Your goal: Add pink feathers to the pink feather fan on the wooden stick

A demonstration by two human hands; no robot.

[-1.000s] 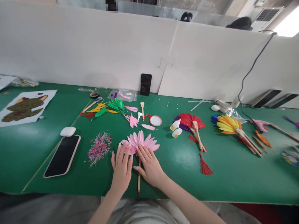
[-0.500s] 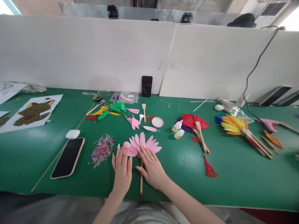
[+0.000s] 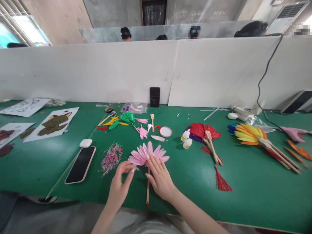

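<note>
A pink feather fan (image 3: 149,150) lies on the green table with its wooden handle (image 3: 148,188) pointing towards me. My right hand (image 3: 159,175) rests flat over the base of the feathers, fingers stretched out, hiding the middle and lower right of the fan. Just left of the fan is my left hand (image 3: 122,180), its fingers loosely bent and the thumb apart from them. Nothing shows in its grasp; its fingertips are close to the lowest left feather, and I cannot tell whether they touch it. A heap of colourful sequins (image 3: 112,158) lies beyond that hand.
Two small glue bottles (image 3: 185,135) stand right of the fan, near a red feather fan (image 3: 206,130). Further right lies a rainbow feather fan (image 3: 251,133). A phone (image 3: 81,165) lies on the left. Loose green feathers (image 3: 128,119) and a round white disc (image 3: 165,131) are behind.
My left hand has lifted off the fan's left feathers and drawn back to the lower left, its fingers bending. My right hand stays on the fan. The camera view has tilted up.
</note>
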